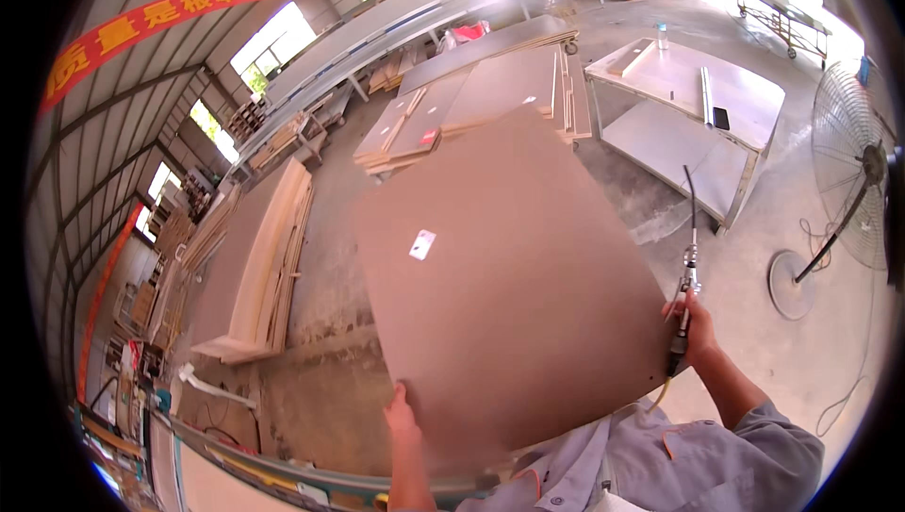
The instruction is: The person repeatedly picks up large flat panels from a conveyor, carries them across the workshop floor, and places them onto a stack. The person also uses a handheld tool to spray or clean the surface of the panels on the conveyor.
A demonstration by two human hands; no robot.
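A large flat brown panel [528, 323] is held up in front of me, tilted, with a small white label [422, 245] on its face. My left hand [403, 418] grips its lower left edge; the thumb shows on the face and the other fingers are hidden behind. At the right edge, my right hand [699, 331] is closed around an air blow gun [690, 276] with a long thin nozzle pointing up. A yellowish hose runs down from the gun. That hand is right against the panel's edge; whether it also grips the panel, I cannot tell.
Stacked panels [250, 267] stand on the left, and more panels lie on low stacks [500, 88] ahead. A two-level table [679, 78] stands at the right, near a large pedestal fan [853, 163]. Behind runs a long conveyor [415, 17]. A workbench edge [273, 479] lies close by.
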